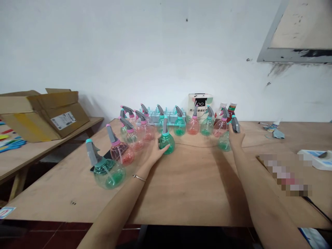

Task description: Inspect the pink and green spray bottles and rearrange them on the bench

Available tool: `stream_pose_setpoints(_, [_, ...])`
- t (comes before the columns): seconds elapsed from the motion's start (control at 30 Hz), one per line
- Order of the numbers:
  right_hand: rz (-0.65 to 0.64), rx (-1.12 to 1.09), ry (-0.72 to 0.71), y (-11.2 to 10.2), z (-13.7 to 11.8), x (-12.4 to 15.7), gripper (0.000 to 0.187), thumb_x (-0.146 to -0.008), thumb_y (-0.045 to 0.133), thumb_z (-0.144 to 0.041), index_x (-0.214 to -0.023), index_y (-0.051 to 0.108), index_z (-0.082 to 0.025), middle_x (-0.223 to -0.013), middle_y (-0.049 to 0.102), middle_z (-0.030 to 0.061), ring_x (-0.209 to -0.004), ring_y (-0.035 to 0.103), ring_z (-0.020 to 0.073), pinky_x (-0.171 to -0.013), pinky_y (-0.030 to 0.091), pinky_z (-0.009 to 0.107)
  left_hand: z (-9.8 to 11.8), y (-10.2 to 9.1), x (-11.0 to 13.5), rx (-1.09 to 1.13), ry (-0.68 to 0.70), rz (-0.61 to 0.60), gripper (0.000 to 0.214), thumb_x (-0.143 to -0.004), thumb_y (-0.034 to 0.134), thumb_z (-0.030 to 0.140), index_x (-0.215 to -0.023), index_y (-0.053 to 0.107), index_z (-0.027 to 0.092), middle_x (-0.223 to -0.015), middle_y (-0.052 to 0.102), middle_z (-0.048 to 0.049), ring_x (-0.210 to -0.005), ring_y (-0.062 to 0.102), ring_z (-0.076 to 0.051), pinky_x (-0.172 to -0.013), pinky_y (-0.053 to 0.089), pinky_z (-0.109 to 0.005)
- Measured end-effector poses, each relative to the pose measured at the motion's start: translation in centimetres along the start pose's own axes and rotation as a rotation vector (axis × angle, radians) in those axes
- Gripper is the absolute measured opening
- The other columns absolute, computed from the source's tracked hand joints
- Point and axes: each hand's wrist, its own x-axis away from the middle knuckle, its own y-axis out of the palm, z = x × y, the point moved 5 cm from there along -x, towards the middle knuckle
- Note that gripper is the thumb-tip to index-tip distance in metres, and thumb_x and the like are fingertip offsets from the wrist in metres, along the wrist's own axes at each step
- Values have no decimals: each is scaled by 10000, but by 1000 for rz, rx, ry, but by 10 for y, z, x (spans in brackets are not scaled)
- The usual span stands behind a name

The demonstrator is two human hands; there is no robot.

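Observation:
Several small round spray bottles, green and pink with grey triggers, stand on a plywood table [186, 186]. My left hand [155, 150] reaches forward and cups a green spray bottle [166, 141] near the table's middle. Farther right, my right hand [235, 138] is wrapped round another green spray bottle [224, 141], of which the grey trigger shows above my fingers. A thin bracelet sits on my left wrist. A large green bottle [106, 171] and a pink bottle [119, 150] stand closest on the left.
A row of bottles lines the back by the white wall, beside a white printed bag [200, 103] and a light-blue tray [169, 117]. An open cardboard box [43, 112] rests on a side table at left. A white box [315, 158] and small items lie at right.

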Motion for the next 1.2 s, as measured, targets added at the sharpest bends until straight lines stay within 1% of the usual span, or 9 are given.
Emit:
stream_pose_setpoints(0.4, [42, 297, -62, 8, 64, 19, 871, -691, 660, -649, -1309, 424, -82, -1281, 528, 256, -1224, 481, 386, -1033, 348, 579, 21, 7, 17, 119, -38, -107, 753, -670, 804, 378, -1289, 407, 214, -1278, 596, -114, -1149, 620, -279, -979, 521, -467])
stream_pose_setpoints(0.5, [164, 292, -158, -2, 53, 33, 895, -734, 599, -646, -1370, 311, -86, -1373, 420, 267, -1318, 373, 402, -1085, 262, 620, 25, 12, 23, 153, -60, -129, 730, -679, 803, 371, -1275, 411, 216, -1269, 603, -111, -1153, 618, -279, -985, 514, -475])
stream_pose_setpoints(0.6, [183, 125, -320, -4, 17, 52, 745, -807, 514, -574, -1354, 277, -127, -1374, 356, 235, -1342, 325, 369, -1102, 243, 608, 25, 19, 27, 156, -58, -73, 698, -678, 798, 358, -1238, 404, 217, -1309, 564, -125, -1205, 580, -280, -1026, 475, -478])
stream_pose_setpoints(0.7, [-157, -117, -378, 21, -34, 84, 617, -830, 519, -498, -1310, 304, -175, -1369, 331, 210, -1351, 301, 358, -1105, 231, 608, 25, 30, 34, 132, -27, 5, 647, -691, 776, 364, -1192, 397, 210, -1273, 556, -128, -1202, 562, -276, -1028, 455, -478])
stream_pose_setpoints(0.83, [-517, -200, -368, 56, -95, 151, 648, -806, 608, -489, -1341, 360, -218, -1301, 507, 143, -1197, 529, 277, -1016, 439, 475, 34, 47, 58, -4, 50, 121, 570, -685, 767, 354, -1109, 417, 201, -1141, 548, -97, -1124, 557, -261, -981, 458, -457])
stream_pose_setpoints(0.93, [-826, -365, -31, 74, -109, 192, 727, -763, 661, -514, -1357, 370, -213, -1284, 551, 132, -1208, 532, 278, -1033, 429, 482, 47, 58, 79, -162, 129, 118, 599, -646, 773, 306, -1119, 419, 201, -1081, 502, -72, -1067, 540, -261, -930, 466, -456])
stream_pose_setpoints(1.03, [-885, -417, 159, 73, -113, 203, 612, -758, 670, -499, -1269, 501, -208, -1209, 617, 115, -1153, 574, 274, -1027, 431, 476, 60, 62, 91, -249, 230, 42, 649, -638, 776, 319, -1154, 402, 194, -1078, 459, -73, -1066, 517, -266, -921, 465, -458])
stream_pose_setpoints(1.13, [-869, -464, 169, 66, -115, 190, 576, -750, 685, -494, -1240, 565, -217, -1278, 603, 111, -1221, 539, 282, -1081, 377, 480, 67, 62, 92, -267, 313, -74, 672, -651, 779, 410, -1153, 396, 181, -1080, 449, -87, -1059, 513, -273, -903, 471, -461])
stream_pose_setpoints(1.2, [-960, -514, 165, 64, -117, 183, 588, -742, 700, -501, -1255, 574, -243, -1308, 597, 96, -1288, 494, 285, -1108, 348, 483, 72, 62, 91, -294, 372, -140, 695, -642, 782, 464, -1147, 402, 176, -1058, 459, -86, -1021, 523, -273, -873, 478, -460])
